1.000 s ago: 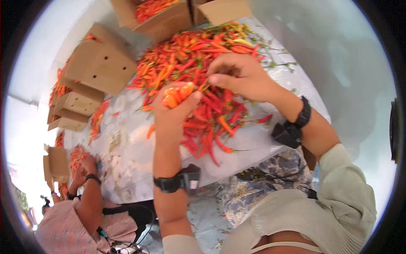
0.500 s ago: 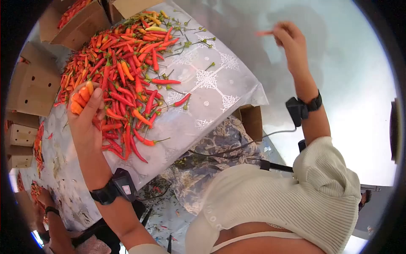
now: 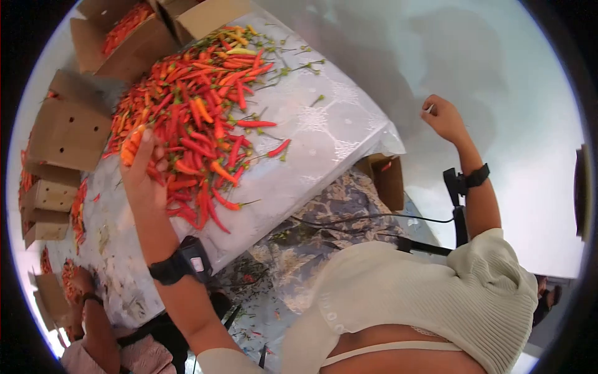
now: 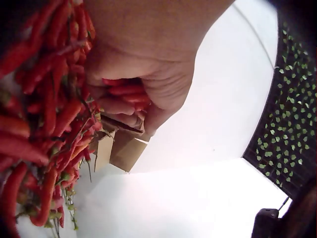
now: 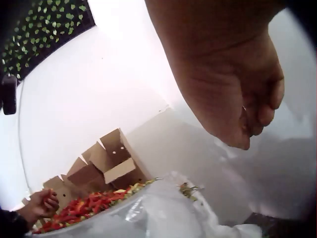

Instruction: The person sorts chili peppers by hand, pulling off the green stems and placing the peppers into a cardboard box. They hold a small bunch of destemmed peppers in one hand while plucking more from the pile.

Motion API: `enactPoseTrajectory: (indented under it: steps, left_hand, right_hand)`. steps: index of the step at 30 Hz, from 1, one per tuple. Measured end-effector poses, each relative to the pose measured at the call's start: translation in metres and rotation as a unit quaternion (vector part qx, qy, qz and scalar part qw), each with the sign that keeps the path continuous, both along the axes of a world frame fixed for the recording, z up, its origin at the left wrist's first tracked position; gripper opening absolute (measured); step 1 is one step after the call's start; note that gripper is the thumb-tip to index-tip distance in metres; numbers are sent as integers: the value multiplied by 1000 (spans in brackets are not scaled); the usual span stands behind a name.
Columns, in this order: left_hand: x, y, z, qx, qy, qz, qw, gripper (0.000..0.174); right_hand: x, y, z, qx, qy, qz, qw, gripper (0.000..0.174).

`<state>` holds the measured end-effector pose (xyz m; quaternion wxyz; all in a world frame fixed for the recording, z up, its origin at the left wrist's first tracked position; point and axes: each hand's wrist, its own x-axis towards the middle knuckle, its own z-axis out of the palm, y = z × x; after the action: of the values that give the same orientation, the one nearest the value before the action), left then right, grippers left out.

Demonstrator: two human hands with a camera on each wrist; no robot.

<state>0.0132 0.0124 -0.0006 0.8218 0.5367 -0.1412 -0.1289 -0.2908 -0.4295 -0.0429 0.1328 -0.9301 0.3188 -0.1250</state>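
Note:
Several orange peppers [image 3: 131,146] lie in my left hand [image 3: 144,177], whose fingers and thumb curl round them over the pile's left side. The left wrist view shows red-orange peppers [image 4: 130,93] inside the curled left hand [image 4: 143,64]. Beside and beneath that hand spreads a large heap of red, orange and yellow peppers [image 3: 199,138]. My right hand [image 3: 445,121] is raised beyond the table's right edge with curled fingers; no pepper shows in it. From the right wrist, the hand [image 5: 233,89] also looks curled, its inner side partly hidden.
Cardboard boxes [image 3: 68,132] line the table's far left, some with peppers. An open box [image 3: 387,187] with a red piece [image 3: 386,166] at its top stands beside the right table edge [image 3: 392,134]. Another person's arm [image 3: 99,330] is at lower left. A cable [image 3: 374,215] crosses my lap.
My right hand moved from the pile out to the right with a reddish pepper, which no longer shows in it. A red piece now shows at the box beside the table. The left hand keeps its peppers.

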Motion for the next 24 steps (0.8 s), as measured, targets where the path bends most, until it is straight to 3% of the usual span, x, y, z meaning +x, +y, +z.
enactPoseTrajectory:
  steps: [7,10,12,14,17,20,21,24]
  left_hand:
    - [7,9,-1,-56,-9,1,998,13]
    - [6,8,2,-53,-17,23,998,14]
    - [4,9,7,-38,-28,32,998,16]
    - [3,8,12,-38,-23,43,998,14]
    - [3,8,10,-26,-21,68,997,13]
    - [5,8,4,-1,-29,71,997,12]
    - [5,6,8,-9,-31,63,998,12]
    - [-3,2,12,-29,-15,41,999,14]
  right_hand:
    - [108,92,60,66,-168,120,976,12]
    - [161,150,77,89,-227,256,935,12]
    - [197,191,82,133,-283,377,872,11]
    - [230,215,78,94,-281,460,837,12]
    - [262,242,74,-1,-318,490,811,13]
    - [277,239,54,158,-279,556,767,12]
    - [271,232,57,224,-152,557,785,14]
    - [269,211,50,187,-78,607,768,16]
